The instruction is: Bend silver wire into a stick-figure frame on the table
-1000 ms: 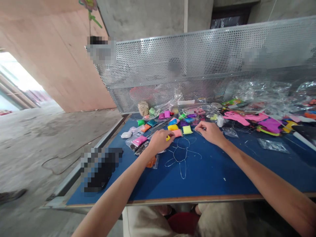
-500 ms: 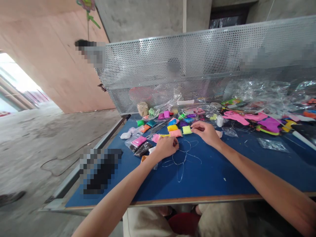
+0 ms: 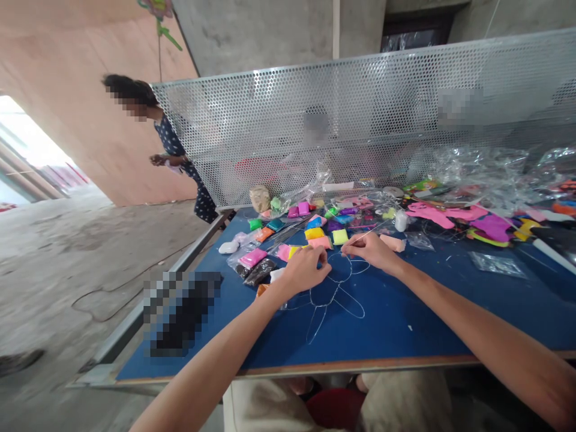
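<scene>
A thin silvery wire frame [image 3: 336, 292], bent into rings with several long loops sticking out, is above the blue tabletop between my hands. My left hand [image 3: 309, 268] has its fingers closed at the frame's upper left side; the fingertips partly hide the wire. My right hand [image 3: 365, 249] pinches thin wire at the top of the upper ring, and a straight wire end slants up from its fingers. Just beyond my hands lie a pale yellow-green clay packet [image 3: 340, 237] and a peach clay packet [image 3: 320, 243].
Several coloured clay packets, among them a pink one [image 3: 253, 258], lie left of my hands. Pink foam pieces [image 3: 431, 213] and clear plastic bags [image 3: 486, 174] fill the back right. A perforated metal screen [image 3: 279, 120] borders the table. A person [image 3: 171, 138] stands beyond its left end.
My right hand has moved slightly down and left, toward the upper ring. The wire frame has turned, its lower loop swinging left. The person at the left has come out from behind the screen.
</scene>
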{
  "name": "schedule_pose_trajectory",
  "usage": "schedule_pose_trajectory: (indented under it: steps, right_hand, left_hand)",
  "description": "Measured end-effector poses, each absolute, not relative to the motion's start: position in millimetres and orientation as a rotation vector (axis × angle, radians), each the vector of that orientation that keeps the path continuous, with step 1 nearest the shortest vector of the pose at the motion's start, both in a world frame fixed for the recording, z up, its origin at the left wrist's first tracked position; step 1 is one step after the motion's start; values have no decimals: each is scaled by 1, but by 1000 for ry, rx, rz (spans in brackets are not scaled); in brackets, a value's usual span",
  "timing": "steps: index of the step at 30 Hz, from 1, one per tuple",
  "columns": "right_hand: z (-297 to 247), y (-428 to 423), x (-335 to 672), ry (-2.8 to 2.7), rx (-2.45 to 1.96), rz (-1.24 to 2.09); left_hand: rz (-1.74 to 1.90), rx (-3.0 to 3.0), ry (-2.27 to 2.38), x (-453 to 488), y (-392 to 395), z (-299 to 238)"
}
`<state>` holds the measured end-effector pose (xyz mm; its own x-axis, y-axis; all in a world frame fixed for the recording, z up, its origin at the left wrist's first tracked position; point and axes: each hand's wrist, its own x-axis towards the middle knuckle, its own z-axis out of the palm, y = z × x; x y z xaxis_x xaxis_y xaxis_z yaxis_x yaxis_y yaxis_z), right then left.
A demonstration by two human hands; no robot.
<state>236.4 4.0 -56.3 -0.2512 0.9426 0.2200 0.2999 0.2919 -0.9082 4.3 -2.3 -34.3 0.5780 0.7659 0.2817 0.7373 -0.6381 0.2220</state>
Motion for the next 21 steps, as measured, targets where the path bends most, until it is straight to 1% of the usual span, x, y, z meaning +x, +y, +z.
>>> schedule_pose_trajectory:
  steps: [5, 7, 12, 14, 18, 21]
  right_hand:
    - [-56, 3, 237, -1761, -1165, 1006]
    - [-54, 2, 239, -1806, -1190, 956]
    - [-50, 3, 248, -1997, -1379, 515]
    - [-49, 4, 251, -2032, -1411, 438]
    - [-50, 3, 250, -2027, -1384, 452]
    - [-51, 4, 249, -1921, -1321, 629]
  left_hand:
    - [542, 2748, 1248, 3, -6, -30]
    - [542, 2760, 1257, 3, -6, -31]
    - [580, 2759, 1260, 1, -7, -31]
    - [594, 2752, 1255, 1, -7, -31]
    - [605, 2743, 1248, 0, -6, -31]
    - [616, 2741, 1243, 0, -5, -32]
